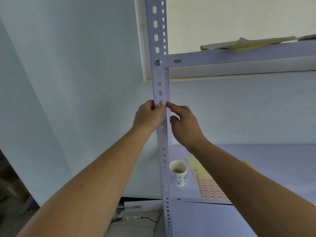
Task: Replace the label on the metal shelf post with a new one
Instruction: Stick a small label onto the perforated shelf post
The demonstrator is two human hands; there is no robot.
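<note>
The left grip (150, 115) is clenched round the metal shelf post (159, 86) from the left side, with its fingers wrapped over the post's edge and the thumb up at the front face. The right grip (184, 124) is released. Its forefinger reaches out straight and touches the post's right corner just beside the left thumb, while its own thumb stands apart below and holds nothing. The label on the post cannot be made out where the fingers meet.

Above the hands a bolt (158, 62) fixes the post to the upper shelf (239, 60), where folded yellowish sheets (248, 43) lie. Below, on the lower shelf (265, 168), a paper cup (178, 173) with small scraps inside stands just beside the post. A sheet of red-printed labels (211, 189) lies flat to the cup's right, partly under the right forearm.
</note>
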